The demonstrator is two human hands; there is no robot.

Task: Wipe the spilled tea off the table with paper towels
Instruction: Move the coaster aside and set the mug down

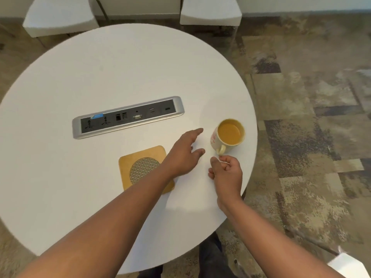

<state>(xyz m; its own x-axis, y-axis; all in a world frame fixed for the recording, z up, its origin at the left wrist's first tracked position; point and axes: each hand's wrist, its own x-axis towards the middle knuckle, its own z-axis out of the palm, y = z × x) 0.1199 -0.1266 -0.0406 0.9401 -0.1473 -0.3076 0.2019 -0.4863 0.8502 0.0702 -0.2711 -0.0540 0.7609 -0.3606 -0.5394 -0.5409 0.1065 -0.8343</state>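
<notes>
A cream mug (pixel 228 135) full of light brown tea stands upright near the right edge of the round white table (pixel 100 73), its handle pointing toward me. My left hand (pixel 184 153) hovers just left of the mug with fingers spread and straight. My right hand (pixel 226 173) sits just below the handle with fingers loosely curled, holding nothing I can see. No spilled tea and no paper towel shows on the tabletop.
A tan square coaster (pixel 144 167) with a woven round centre lies partly under my left forearm. A silver power and data socket panel (pixel 128 117) is set into the table's middle. Two white seats (pixel 60 17) (pixel 210 13) stand beyond the table. Something white (pixel 347 265) sits at bottom right.
</notes>
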